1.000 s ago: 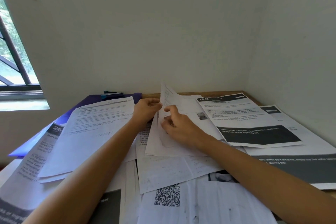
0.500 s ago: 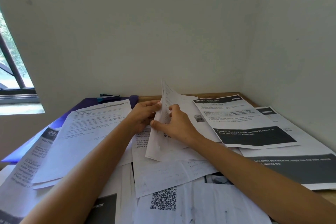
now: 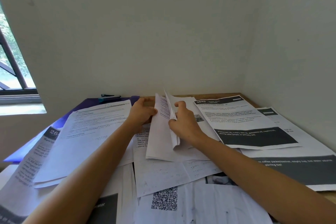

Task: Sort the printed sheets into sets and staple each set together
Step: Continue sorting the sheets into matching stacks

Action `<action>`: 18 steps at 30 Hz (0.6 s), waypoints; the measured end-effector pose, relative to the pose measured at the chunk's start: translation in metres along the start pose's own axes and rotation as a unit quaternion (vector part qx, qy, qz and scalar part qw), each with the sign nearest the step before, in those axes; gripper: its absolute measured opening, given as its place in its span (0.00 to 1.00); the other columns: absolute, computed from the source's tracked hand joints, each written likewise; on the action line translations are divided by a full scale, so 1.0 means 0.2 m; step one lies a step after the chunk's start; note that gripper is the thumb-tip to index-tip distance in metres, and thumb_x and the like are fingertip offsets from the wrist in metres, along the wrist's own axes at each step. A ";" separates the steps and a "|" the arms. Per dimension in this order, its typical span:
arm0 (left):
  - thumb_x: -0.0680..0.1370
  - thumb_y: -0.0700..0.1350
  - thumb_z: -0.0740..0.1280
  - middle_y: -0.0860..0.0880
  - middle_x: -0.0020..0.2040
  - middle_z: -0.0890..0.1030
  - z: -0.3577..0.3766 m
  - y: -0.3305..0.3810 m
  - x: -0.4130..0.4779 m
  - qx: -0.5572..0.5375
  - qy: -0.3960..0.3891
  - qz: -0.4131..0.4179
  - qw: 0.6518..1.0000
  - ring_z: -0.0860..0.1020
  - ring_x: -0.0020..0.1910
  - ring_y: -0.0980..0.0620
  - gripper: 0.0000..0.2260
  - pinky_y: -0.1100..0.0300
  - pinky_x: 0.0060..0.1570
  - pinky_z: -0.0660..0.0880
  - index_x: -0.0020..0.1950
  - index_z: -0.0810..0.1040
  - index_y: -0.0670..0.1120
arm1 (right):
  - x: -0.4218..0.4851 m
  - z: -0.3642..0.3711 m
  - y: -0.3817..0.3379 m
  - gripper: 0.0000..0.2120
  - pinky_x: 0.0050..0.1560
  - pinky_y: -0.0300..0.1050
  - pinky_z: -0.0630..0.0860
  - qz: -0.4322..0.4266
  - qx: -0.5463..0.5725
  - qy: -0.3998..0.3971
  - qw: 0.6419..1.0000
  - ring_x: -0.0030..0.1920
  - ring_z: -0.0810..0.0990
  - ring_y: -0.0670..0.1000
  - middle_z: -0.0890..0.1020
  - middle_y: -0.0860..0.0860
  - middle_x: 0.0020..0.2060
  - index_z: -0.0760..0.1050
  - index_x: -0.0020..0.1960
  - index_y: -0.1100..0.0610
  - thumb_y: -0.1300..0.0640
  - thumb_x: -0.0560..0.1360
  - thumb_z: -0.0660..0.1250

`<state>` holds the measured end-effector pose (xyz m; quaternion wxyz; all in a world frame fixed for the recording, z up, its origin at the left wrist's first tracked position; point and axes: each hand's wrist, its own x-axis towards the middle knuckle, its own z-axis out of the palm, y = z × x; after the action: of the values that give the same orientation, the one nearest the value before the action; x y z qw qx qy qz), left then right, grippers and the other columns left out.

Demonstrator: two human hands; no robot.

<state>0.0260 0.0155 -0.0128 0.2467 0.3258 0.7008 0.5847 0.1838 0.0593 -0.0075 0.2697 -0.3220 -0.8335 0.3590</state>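
1. Pinching the left edge of a small set of printed sheets (image 3: 160, 143) with the left hand (image 3: 143, 112), fingers and thumb closed on the paper.
2. Gripping the same set from the right with the right hand (image 3: 183, 123), fingers curled into the fanned pages.
3. Near the back middle of the surface (image 3: 330, 196): that set, top edges lifted and spread apart, bottom edge resting on the loose pile.
4. Just right of it, lying flat: a sheet headed "2692" (image 3: 245, 120) with a dark band, overlapping more banded pages.
5. To the left: a text sheet (image 3: 87, 132) across a purple folder (image 3: 87, 103).
6. At the folder's far end, by the wall: a stapler (image 3: 109, 96), well apart from both hands.
7. Nearest the camera: a QR-code sheet (image 3: 164, 199) among other loose pages.
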 end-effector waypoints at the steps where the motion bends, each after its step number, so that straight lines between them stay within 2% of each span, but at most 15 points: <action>1: 0.77 0.36 0.67 0.46 0.54 0.82 0.00 0.00 0.00 0.022 0.012 0.007 1.000 0.84 0.47 0.46 0.12 0.47 0.48 0.82 0.58 0.77 0.47 | 0.00 0.00 0.00 0.25 0.28 0.32 0.70 -0.004 0.002 -0.001 1.000 0.49 0.74 0.49 0.74 0.55 0.62 0.56 0.71 0.56 0.63 0.77 0.63; 3: 0.80 0.44 0.65 0.45 0.53 0.83 0.00 0.01 0.00 0.037 0.014 0.008 0.999 0.84 0.47 0.46 0.05 0.47 0.50 0.81 0.53 0.80 0.48 | -0.02 0.00 -0.01 0.26 0.27 0.31 0.69 -0.015 0.006 -0.005 1.000 0.47 0.74 0.49 0.74 0.55 0.61 0.56 0.72 0.55 0.63 0.77 0.63; 4: 0.80 0.50 0.64 0.45 0.52 0.83 0.00 0.02 -0.01 0.032 0.008 0.002 0.999 0.84 0.46 0.46 0.08 0.48 0.50 0.81 0.53 0.80 0.48 | -0.03 0.01 -0.02 0.26 0.27 0.31 0.69 -0.024 0.003 -0.006 1.000 0.47 0.74 0.49 0.75 0.55 0.61 0.56 0.72 0.55 0.62 0.77 0.62; 5: 0.80 0.58 0.62 0.46 0.51 0.84 0.00 0.03 -0.02 0.023 -0.001 -0.007 1.000 0.84 0.46 0.47 0.16 0.48 0.51 0.81 0.53 0.81 0.48 | -0.03 0.01 -0.02 0.26 0.29 0.31 0.70 -0.035 -0.001 -0.006 0.999 0.46 0.75 0.49 0.75 0.55 0.60 0.56 0.72 0.55 0.62 0.77 0.62; 7: 0.71 0.72 0.57 0.47 0.50 0.84 0.00 0.04 -0.03 0.003 -0.029 -0.019 0.999 0.83 0.48 0.47 0.32 0.50 0.52 0.80 0.56 0.80 0.47 | -0.05 0.03 -0.03 0.27 0.32 0.30 0.71 -0.056 0.003 -0.015 0.998 0.43 0.76 0.48 0.78 0.54 0.55 0.57 0.72 0.55 0.62 0.77 0.62; 9: 0.66 0.75 0.61 0.45 0.49 0.84 -0.02 0.04 -0.03 0.004 -0.038 -0.028 0.999 0.83 0.49 0.45 0.36 0.48 0.53 0.80 0.54 0.81 0.46 | -0.07 0.05 -0.04 0.27 0.34 0.29 0.72 -0.069 0.022 -0.047 0.996 0.42 0.77 0.46 0.79 0.52 0.49 0.58 0.73 0.55 0.61 0.76 0.63; 10: 0.68 0.72 0.65 0.43 0.48 0.84 -0.02 0.04 -0.03 0.009 -0.033 -0.031 0.999 0.83 0.49 0.42 0.32 0.46 0.54 0.79 0.52 0.81 0.44 | -0.09 0.05 -0.05 0.27 0.38 0.29 0.73 -0.070 0.031 -0.067 0.995 0.44 0.78 0.46 0.80 0.52 0.51 0.58 0.73 0.54 0.59 0.77 0.64; 11: 0.71 0.65 0.70 0.41 0.48 0.84 -0.03 0.03 -0.02 0.019 -0.022 -0.034 0.999 0.83 0.49 0.40 0.26 0.44 0.55 0.79 0.50 0.81 0.42 | -0.09 0.05 -0.06 0.27 0.43 0.32 0.75 -0.065 0.038 -0.084 0.994 0.49 0.79 0.47 0.79 0.52 0.55 0.60 0.72 0.53 0.57 0.76 0.65; 13: 0.76 0.45 0.70 0.40 0.48 0.84 -0.03 0.01 0.00 0.034 -0.003 -0.040 0.999 0.83 0.48 0.40 0.10 0.42 0.53 0.79 0.50 0.82 0.39 | -0.07 0.03 -0.07 0.24 0.47 0.35 0.75 -0.053 0.046 -0.092 0.993 0.54 0.78 0.47 0.78 0.52 0.59 0.65 0.69 0.53 0.53 0.76 0.68; 14: 0.76 0.39 0.68 0.40 0.49 0.84 -0.04 0.01 0.00 0.031 0.004 -0.046 0.998 0.83 0.48 0.40 0.06 0.42 0.53 0.79 0.49 0.82 0.38 | -0.05 0.00 -0.06 0.21 0.47 0.35 0.75 -0.052 0.045 -0.072 0.995 0.55 0.78 0.47 0.78 0.51 0.59 0.68 0.66 0.54 0.53 0.75 0.68; 16: 0.76 0.33 0.65 0.39 0.51 0.83 -0.05 0.01 0.00 0.014 0.007 -0.061 0.998 0.83 0.48 0.40 0.07 0.42 0.52 0.79 0.51 0.80 0.37 | 0.03 -0.07 -0.01 0.16 0.51 0.36 0.74 -0.053 0.020 0.004 0.998 0.55 0.78 0.49 0.80 0.53 0.57 0.72 0.62 0.57 0.55 0.76 0.68; 18: 0.76 0.32 0.63 0.40 0.53 0.83 -0.07 0.01 0.01 0.008 0.010 -0.066 0.998 0.82 0.50 0.40 0.09 0.42 0.52 0.79 0.53 0.79 0.37 | 0.10 -0.16 0.07 0.14 0.52 0.36 0.70 -0.040 -0.020 0.066 0.997 0.57 0.77 0.51 0.79 0.55 0.58 0.73 0.62 0.60 0.59 0.77 0.66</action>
<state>0.0150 0.0076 -0.0082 0.2747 0.2748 0.7279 0.5649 0.1980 0.0950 0.0047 0.3315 -0.3163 -0.8335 0.3089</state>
